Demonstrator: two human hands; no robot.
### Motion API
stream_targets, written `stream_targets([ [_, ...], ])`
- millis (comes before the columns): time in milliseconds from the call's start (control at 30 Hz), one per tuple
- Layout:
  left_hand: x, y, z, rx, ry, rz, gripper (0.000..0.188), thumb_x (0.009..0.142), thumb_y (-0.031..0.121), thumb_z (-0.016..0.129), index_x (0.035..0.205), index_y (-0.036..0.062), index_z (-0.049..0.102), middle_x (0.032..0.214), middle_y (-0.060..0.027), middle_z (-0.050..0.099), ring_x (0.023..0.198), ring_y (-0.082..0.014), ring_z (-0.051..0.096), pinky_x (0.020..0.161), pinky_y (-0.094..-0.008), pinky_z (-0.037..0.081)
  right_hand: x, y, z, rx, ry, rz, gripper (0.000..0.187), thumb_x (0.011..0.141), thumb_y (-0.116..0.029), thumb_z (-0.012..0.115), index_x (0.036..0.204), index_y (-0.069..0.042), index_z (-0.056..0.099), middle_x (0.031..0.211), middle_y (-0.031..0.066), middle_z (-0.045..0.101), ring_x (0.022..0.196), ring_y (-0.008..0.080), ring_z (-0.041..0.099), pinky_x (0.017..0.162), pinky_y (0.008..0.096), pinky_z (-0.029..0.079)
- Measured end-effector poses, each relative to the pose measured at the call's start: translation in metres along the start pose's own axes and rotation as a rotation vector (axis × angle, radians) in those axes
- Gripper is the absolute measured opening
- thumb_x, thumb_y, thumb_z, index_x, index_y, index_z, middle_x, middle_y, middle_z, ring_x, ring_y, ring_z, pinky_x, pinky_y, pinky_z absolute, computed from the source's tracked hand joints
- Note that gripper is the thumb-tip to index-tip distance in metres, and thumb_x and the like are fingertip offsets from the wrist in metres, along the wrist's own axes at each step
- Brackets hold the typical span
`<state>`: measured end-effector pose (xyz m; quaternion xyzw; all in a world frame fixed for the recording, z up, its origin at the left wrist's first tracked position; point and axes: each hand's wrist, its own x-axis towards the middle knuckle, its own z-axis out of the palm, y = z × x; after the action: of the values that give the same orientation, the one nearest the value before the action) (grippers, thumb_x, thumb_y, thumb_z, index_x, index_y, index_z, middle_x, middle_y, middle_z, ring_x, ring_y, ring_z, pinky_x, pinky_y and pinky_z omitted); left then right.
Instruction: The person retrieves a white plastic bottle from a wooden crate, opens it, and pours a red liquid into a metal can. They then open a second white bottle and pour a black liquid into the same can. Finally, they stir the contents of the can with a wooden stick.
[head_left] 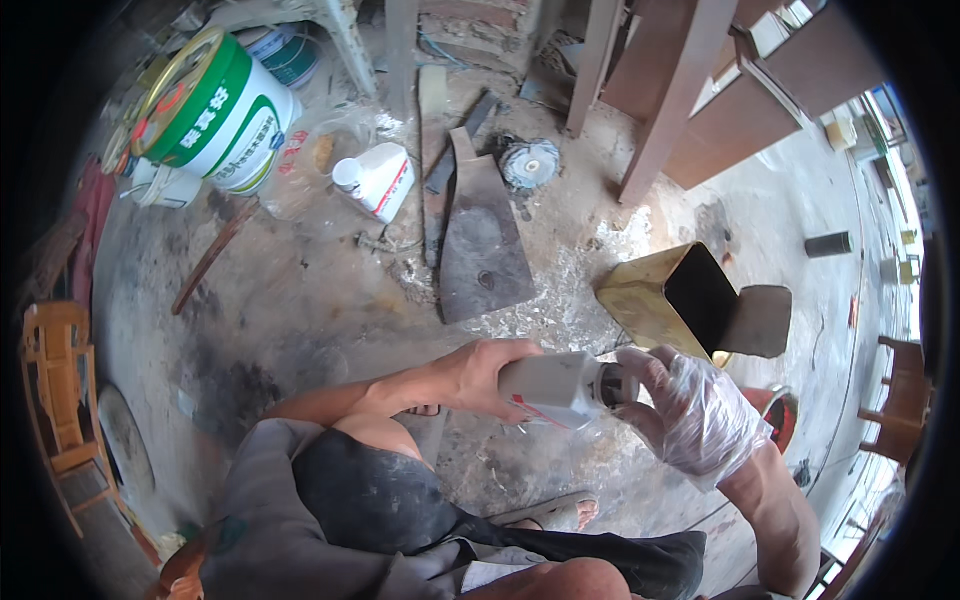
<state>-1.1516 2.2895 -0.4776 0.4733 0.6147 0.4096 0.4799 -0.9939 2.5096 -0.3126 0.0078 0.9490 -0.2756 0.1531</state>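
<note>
My left hand (485,375) is wrapped round the body of a white plastic bottle (555,388), which lies tilted on its side with its neck toward the right. A thin clear plastic glove covers my right hand (690,405). Its fingers close round the bottle's dark neck end; whether a cap sits between them I cannot make out. Just beyond my hands stands a gold square tin (640,290), its top cut open and the lid flap (760,322) bent out to the right. The tin's inside looks dark.
On the floor ahead lie a dark flat metal plate (485,240), a round grey disc (530,163) and a second white bottle (378,180). A green and white bucket (215,110) stands far left, near a wooden stick (213,258). Brown boards (690,90) lean at the far right.
</note>
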Motion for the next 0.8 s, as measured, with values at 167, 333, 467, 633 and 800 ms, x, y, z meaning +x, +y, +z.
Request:
stream_targets([
  [167, 0.004, -0.011, 0.006, -0.040, 0.054, 0.101, 0.065, 0.066, 0.018, 0.090, 0.122, 0.0053, 0.059, 0.103, -0.0114, 0.069, 0.091, -0.0225, 0.069, 0.078, -0.0348, 0.054, -0.001, 0.001, 0.007, -0.025, -0.132, 0.226, 0.051, 0.084, -0.014, 0.078, 0.127, -0.005, 0.053, 0.101, 0.0182, 0.064, 0.086, 0.0349, 0.067, 0.072, 0.0435, 0.054],
  [333, 0.002, -0.023, 0.008, -0.107, 0.116, 0.143, 0.065, 0.067, 0.017, 0.090, 0.122, 0.0047, 0.058, 0.101, -0.0112, 0.069, 0.091, -0.0234, 0.069, 0.077, -0.0352, 0.054, 0.013, -0.010, 0.007, -0.045, 0.174, -0.083, 0.060, 0.075, -0.012, 0.083, 0.127, -0.007, 0.053, 0.090, 0.0135, 0.065, 0.076, 0.0335, 0.067, 0.068, 0.0422, 0.055],
  [467, 0.008, -0.029, 0.010, -0.038, 0.106, 0.166, 0.065, 0.066, 0.016, 0.089, 0.122, 0.0038, 0.058, 0.101, -0.0112, 0.068, 0.091, -0.0242, 0.068, 0.077, -0.0360, 0.054, 0.005, -0.003, 0.017, 0.059, 0.130, 0.179, 0.027, 0.084, -0.017, 0.080, 0.100, -0.008, 0.061, 0.070, 0.0076, 0.062, 0.063, 0.0301, 0.063, 0.061, 0.0401, 0.052],
  [633, -0.001, -0.037, 0.011, -0.120, 0.119, 0.198, 0.061, 0.067, 0.015, 0.087, 0.120, 0.0030, 0.060, 0.103, -0.0115, 0.066, 0.093, -0.0245, 0.067, 0.078, -0.0374, 0.053, 0.016, -0.011, 0.020, 0.037, 0.162, 0.017, 0.042, 0.082, -0.013, 0.078, 0.119, -0.004, 0.059, 0.094, 0.0144, 0.067, 0.073, 0.0279, 0.060, 0.068, 0.0377, 0.050],
  [800, -0.009, -0.045, 0.011, -0.162, 0.125, 0.175, 0.057, 0.068, 0.013, 0.086, 0.118, 0.0031, 0.060, 0.103, -0.0124, 0.066, 0.095, -0.0258, 0.066, 0.080, -0.0397, 0.052, 0.020, -0.012, 0.029, 0.042, 0.050, 0.124, 0.038, 0.081, -0.016, 0.080, 0.113, -0.006, 0.061, 0.081, 0.0128, 0.065, 0.064, 0.0275, 0.060, 0.059, 0.0383, 0.048],
])
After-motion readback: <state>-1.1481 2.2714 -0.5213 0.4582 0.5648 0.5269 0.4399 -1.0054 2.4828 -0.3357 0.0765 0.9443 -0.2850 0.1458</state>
